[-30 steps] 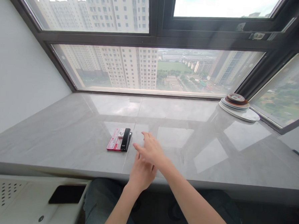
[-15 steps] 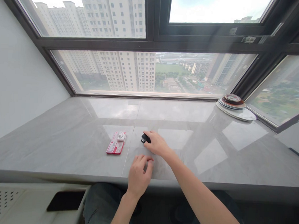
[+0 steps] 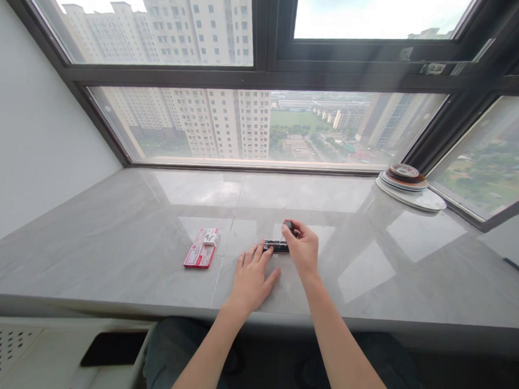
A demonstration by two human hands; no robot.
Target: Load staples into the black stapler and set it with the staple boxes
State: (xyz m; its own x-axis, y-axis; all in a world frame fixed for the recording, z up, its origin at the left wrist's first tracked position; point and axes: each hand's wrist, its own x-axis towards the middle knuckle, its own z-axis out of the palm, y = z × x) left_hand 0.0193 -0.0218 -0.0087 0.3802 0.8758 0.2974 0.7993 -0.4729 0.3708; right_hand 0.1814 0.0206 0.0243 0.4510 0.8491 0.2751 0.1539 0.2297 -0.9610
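Note:
A black stapler (image 3: 276,246) lies across the countertop in front of me, its metal channel showing along the top. My right hand (image 3: 303,248) is closed at its right end, pinching a raised black part that looks like the stapler's upper arm. From the near left side, my left hand (image 3: 255,278) reaches in with fingers spread and palm low over the counter. Its fingertips touch the left end of the stapler, and the thumb points off to the right. Part of the stapler's right end is hidden behind my right hand.
Left of my hands lie flat red-and-white boxes (image 3: 199,256) with a small white box (image 3: 211,236) on top. A stack of round plates (image 3: 409,196) sits in the far right corner. Windows border the grey counter (image 3: 108,256); a dark phone-like slab (image 3: 114,349) rests below.
The stapler has turned lengthwise across the counter and now stands open. My right hand moved right and pinches its raised part; my left hand uncurled and moved up to its left end.

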